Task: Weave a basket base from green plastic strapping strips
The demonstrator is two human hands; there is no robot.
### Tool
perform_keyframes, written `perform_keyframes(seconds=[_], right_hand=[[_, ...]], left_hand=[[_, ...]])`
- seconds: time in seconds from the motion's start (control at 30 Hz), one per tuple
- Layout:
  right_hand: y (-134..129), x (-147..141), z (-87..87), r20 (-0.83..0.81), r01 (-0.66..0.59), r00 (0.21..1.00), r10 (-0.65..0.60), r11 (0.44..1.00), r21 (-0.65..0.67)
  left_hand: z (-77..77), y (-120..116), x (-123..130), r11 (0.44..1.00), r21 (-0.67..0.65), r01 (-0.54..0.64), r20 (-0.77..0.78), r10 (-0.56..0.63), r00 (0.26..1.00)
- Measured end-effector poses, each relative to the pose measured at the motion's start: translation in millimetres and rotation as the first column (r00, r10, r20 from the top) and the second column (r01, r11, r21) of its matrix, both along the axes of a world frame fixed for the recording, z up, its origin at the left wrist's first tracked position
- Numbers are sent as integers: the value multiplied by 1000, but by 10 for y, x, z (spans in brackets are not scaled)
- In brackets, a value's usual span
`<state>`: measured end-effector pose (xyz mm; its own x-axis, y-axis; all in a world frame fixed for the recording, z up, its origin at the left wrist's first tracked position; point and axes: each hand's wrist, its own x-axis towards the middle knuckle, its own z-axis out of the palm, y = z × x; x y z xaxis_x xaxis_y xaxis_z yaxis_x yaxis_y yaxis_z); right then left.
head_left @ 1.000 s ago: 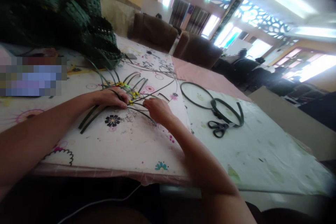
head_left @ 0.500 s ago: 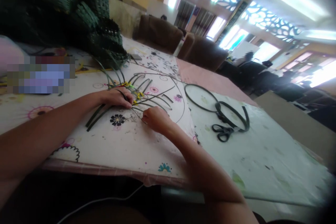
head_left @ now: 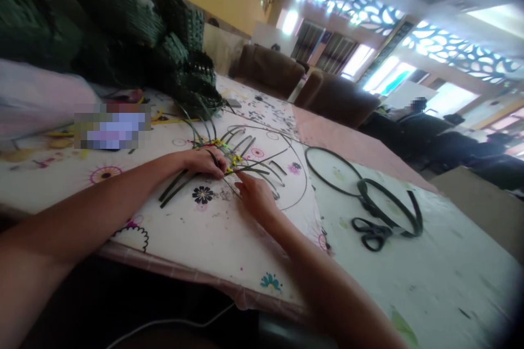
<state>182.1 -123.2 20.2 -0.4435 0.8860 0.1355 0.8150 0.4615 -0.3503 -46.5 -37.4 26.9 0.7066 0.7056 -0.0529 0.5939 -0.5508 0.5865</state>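
Note:
A small piece of weaving (head_left: 233, 159) made of dark green strips, with yellow and some red bits at its crossings, lies flat on the patterned cloth. My left hand (head_left: 205, 162) is closed on its near left edge, a dark strip looped over the fingers. Long green strips (head_left: 174, 190) stick out from under that hand. From the weaving a thin dark strand (head_left: 231, 187) runs to my right hand (head_left: 257, 195), whose curled fingers are closed on it. The right index finger is stretched out and its tip touches the weaving's near edge.
Black-handled scissors (head_left: 372, 233) lie beside a coil of dark strip (head_left: 388, 204) and a dark hoop (head_left: 332, 170) on the right. Dark green woven baskets (head_left: 180, 60) are piled at the back left, near a phone (head_left: 112, 130). Brown chairs (head_left: 270, 73) stand behind the table.
The view has shifted, so everything sits lower and further right. My right hand has come closer to the weaving, and its index finger now reaches onto the edge. My left hand keeps its hold.

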Motion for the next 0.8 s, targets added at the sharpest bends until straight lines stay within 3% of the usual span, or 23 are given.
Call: perform_keyframes(seconds=[0.17, 0.3, 0.37, 0.47, 0.6, 0.8], right_hand=[[219, 10, -205, -317, -143, 937, 149, 989, 41], [303, -24, -308, -415, -179, 886, 207, 978, 106], [292, -29, -312, -373, -226, 890, 261, 965, 135], [229, -20, -257, -176, -292, 927, 331, 932, 213], [155, -30, -145, 14, -280, 956, 295, 890, 359], [199, -95, -142, -74, -97, 991, 116, 971, 218]], left_hand=[[-19, -1, -10, 1000, -10, 7, 17, -7, 1000], [11, -55, 1, 999, -3, 39, 16, -39, 999], [33, -99, 34, 999, 3, 51, 25, -51, 998], [36, -157, 100, 997, 24, 73, 38, -74, 996], [-12, -190, 140, 986, 141, 92, 11, -94, 996], [22, -202, 175, 978, 195, 69, -92, -52, 994]])
